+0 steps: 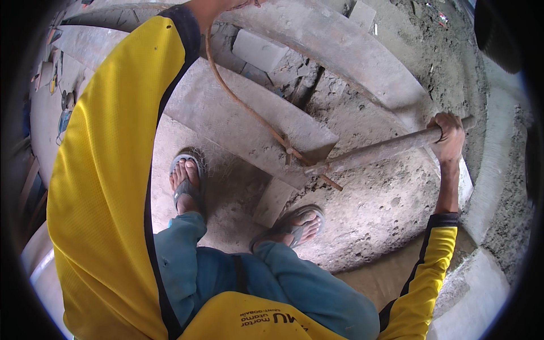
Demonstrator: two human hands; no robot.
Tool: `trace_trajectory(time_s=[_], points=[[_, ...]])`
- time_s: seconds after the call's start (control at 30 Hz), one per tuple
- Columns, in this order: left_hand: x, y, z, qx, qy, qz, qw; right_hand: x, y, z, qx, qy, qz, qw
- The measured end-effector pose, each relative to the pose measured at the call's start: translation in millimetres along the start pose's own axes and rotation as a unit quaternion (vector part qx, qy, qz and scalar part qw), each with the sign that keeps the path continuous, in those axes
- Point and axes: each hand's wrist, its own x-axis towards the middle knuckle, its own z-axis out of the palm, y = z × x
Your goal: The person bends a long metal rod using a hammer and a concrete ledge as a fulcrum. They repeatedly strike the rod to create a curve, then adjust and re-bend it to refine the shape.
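Note:
My right hand [449,136] is closed around the far end of a long, mortar-caked tool handle [374,152]. The handle slopes down to the left and meets a grey slab edge [300,164] above a mound of grey mortar [368,204]. My left arm, in a yellow sleeve, reaches up to the top edge, where my left hand [218,7] is mostly cut off. A thin curved rusty rod [238,99] runs from beside that wrist down to the handle's lower end. Whether the left hand grips the rod is hidden.
My feet in grey sandals [184,184] [300,224] stand on dusty concrete beside the mortar. Curved concrete slabs [340,45] and a loose grey block [258,50] lie behind. A pale concrete wall [493,170] rises at the right.

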Motion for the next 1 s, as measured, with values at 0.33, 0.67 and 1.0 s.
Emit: trace_trajectory(time_s=[0.33, 0.67, 1.0], points=[[-25.1, 17.8, -13.8, -0.212, -0.026, -0.143, 0.966, -64.4, -27.5, -3.1, -0.034, 0.062, 0.038, 0.997], [-29.1, 67.1, -72.5, -0.145, -0.001, -0.104, 0.984, -36.2, -21.9, -47.4, -0.070, 0.144, -0.046, 0.986], [-90.2, 97.0, -63.5, -0.418, 0.082, -0.195, 0.883, -52.9, -61.6, -120.1, -0.135, 0.181, 0.058, 0.972]])
